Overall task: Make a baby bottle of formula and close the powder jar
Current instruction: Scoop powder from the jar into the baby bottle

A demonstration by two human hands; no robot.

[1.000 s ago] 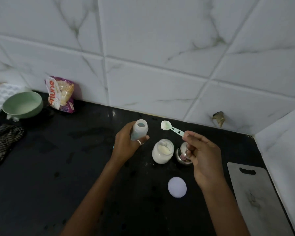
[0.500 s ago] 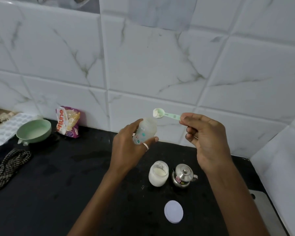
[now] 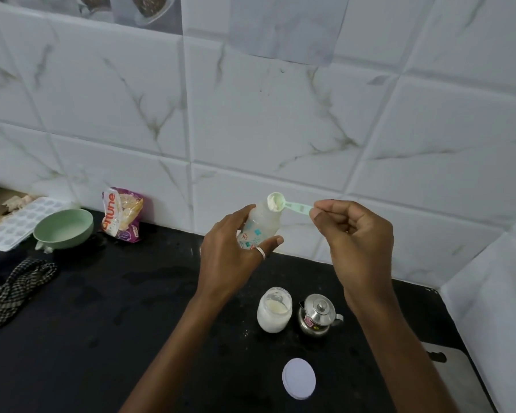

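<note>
Above the black counter [image 3: 102, 323], in front of the marbled wall tiles, we hold the baby bottle [image 3: 261, 226] in our left hand [image 3: 230, 257], fingers wrapped round its printed body, its open mouth tilted up and to the right. Our right hand [image 3: 355, 242] pinches the end of the pale green scoop [image 3: 283, 204] between thumb and fingertips, the other fingers curled in. The scoop's bowl, with powder in it, sits right at the bottle's mouth. Below our hands, the powder jar [image 3: 274, 310] stands open on the counter, partly filled with white powder, and just to its right is a small steel pot [image 3: 318, 314] with a lid and knob. The jar's white lid [image 3: 298, 378] lies flat nearer to us, apart from the jar. Off to the left we see a green bowl [image 3: 63, 229], a snack packet [image 3: 121, 214] leaning on the wall, a white tray [image 3: 15, 223] and a checked cloth [image 3: 15, 290]. A cutting board [image 3: 456, 380] shows at the right edge.
</note>
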